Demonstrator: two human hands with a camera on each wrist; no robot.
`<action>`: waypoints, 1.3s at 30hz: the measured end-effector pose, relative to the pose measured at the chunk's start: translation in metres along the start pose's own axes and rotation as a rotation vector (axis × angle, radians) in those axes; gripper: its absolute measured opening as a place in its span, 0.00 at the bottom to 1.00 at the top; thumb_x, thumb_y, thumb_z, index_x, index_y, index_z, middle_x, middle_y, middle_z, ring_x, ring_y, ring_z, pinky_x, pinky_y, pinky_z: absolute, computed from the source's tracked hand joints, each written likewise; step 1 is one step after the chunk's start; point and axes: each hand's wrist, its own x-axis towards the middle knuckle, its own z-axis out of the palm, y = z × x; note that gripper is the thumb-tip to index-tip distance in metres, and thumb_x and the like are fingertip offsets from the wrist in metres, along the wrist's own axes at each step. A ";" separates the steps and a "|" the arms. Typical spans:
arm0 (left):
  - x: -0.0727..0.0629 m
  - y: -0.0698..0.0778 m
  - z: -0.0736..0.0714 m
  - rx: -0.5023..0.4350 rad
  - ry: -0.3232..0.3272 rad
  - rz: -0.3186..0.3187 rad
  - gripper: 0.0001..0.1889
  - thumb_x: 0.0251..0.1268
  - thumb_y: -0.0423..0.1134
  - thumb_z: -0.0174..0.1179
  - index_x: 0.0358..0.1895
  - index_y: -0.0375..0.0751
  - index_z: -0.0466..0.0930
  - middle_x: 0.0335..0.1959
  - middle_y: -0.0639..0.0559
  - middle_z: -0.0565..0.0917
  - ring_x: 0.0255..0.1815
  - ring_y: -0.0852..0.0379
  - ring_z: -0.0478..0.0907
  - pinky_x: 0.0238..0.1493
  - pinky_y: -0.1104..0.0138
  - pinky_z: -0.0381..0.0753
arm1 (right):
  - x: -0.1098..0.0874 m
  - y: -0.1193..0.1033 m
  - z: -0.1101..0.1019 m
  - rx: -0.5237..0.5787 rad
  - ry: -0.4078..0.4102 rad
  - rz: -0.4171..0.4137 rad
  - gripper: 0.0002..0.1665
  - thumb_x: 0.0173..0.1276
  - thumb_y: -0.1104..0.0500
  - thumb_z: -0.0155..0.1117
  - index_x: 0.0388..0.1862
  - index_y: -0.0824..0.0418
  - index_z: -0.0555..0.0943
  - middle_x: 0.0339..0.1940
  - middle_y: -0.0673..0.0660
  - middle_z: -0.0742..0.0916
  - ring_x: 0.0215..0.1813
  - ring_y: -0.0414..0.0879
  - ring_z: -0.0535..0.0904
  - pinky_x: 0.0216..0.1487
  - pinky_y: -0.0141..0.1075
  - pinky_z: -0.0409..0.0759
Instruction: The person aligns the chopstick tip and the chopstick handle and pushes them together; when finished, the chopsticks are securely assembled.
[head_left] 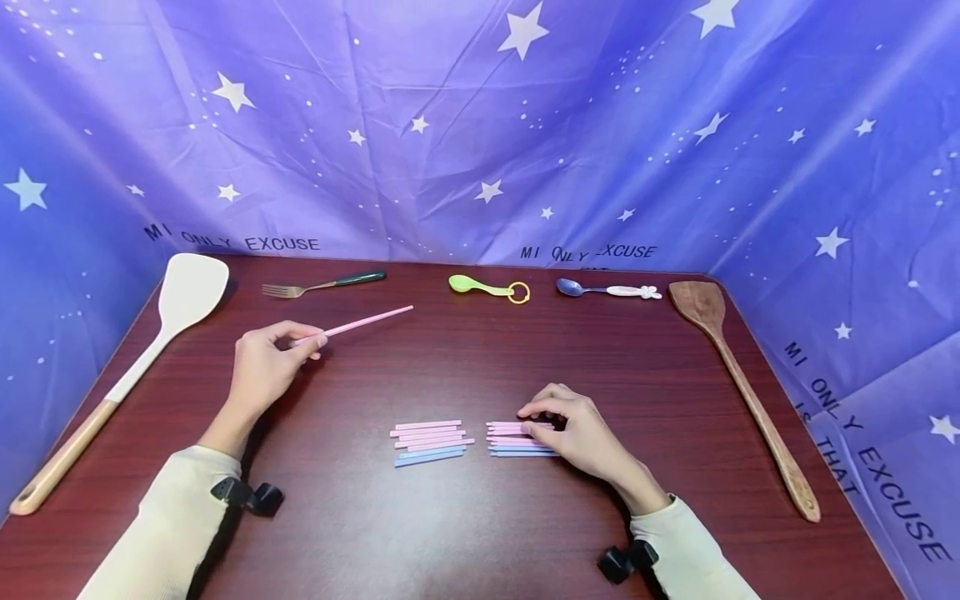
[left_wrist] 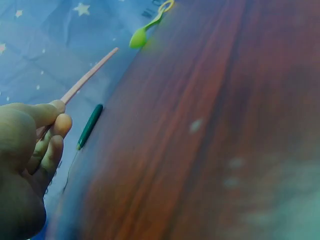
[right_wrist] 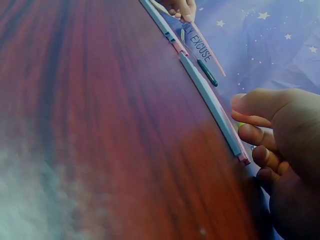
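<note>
My left hand (head_left: 270,362) pinches one end of a pink stick (head_left: 367,321), long and slim like a chopstick, between thumb and fingers. The stick slants up to the right above the table; its held end is partly covered by the fingers. Over the right group of short sticks, my right hand (head_left: 592,433) hovers with fingers loosely bent and thumb apart, gripping nothing. That group has pink sticks (head_left: 504,430) and blue sticks (head_left: 517,452), partly hidden by the hand. Left of it lies a similar group of pink sticks (head_left: 427,432) with blue sticks (head_left: 429,456) in front.
Along the table's back edge lie a green-handled fork (head_left: 358,278), a green spoon (head_left: 480,287) with a yellow ring, and a blue spoon (head_left: 572,287). A white spatula (head_left: 191,292) flanks the left side, a wooden spatula (head_left: 742,383) the right. Starry cloth (head_left: 420,183) surrounds the table.
</note>
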 end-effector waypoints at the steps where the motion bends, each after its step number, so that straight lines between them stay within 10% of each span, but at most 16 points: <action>1: 0.002 -0.003 -0.001 0.009 0.009 0.001 0.08 0.62 0.42 0.75 0.38 0.43 0.92 0.21 0.51 0.89 0.21 0.77 0.77 0.24 0.76 0.68 | 0.000 0.000 0.000 -0.012 -0.003 -0.004 0.10 0.61 0.63 0.78 0.41 0.51 0.91 0.37 0.43 0.87 0.38 0.39 0.79 0.38 0.29 0.74; 14: 0.006 -0.018 -0.001 0.124 0.120 -0.015 0.08 0.60 0.41 0.76 0.37 0.41 0.92 0.29 0.41 0.91 0.25 0.88 0.67 0.36 0.71 0.62 | 0.002 -0.002 0.003 -0.065 -0.021 -0.047 0.10 0.60 0.63 0.78 0.39 0.50 0.91 0.36 0.44 0.88 0.42 0.38 0.79 0.41 0.31 0.74; 23: 0.009 -0.018 -0.003 0.179 0.119 0.027 0.05 0.59 0.35 0.75 0.35 0.36 0.92 0.39 0.36 0.90 0.43 0.38 0.85 0.47 0.51 0.68 | 0.001 -0.004 0.004 -0.051 -0.040 0.016 0.09 0.62 0.62 0.77 0.37 0.47 0.90 0.36 0.40 0.87 0.41 0.36 0.78 0.41 0.30 0.74; 39: 0.011 -0.020 -0.002 0.171 0.079 -0.011 0.10 0.60 0.37 0.73 0.43 0.37 0.91 0.47 0.33 0.88 0.52 0.33 0.80 0.57 0.41 0.66 | 0.002 -0.003 0.005 -0.030 -0.037 0.047 0.09 0.62 0.61 0.77 0.37 0.46 0.89 0.35 0.39 0.87 0.40 0.37 0.78 0.41 0.31 0.74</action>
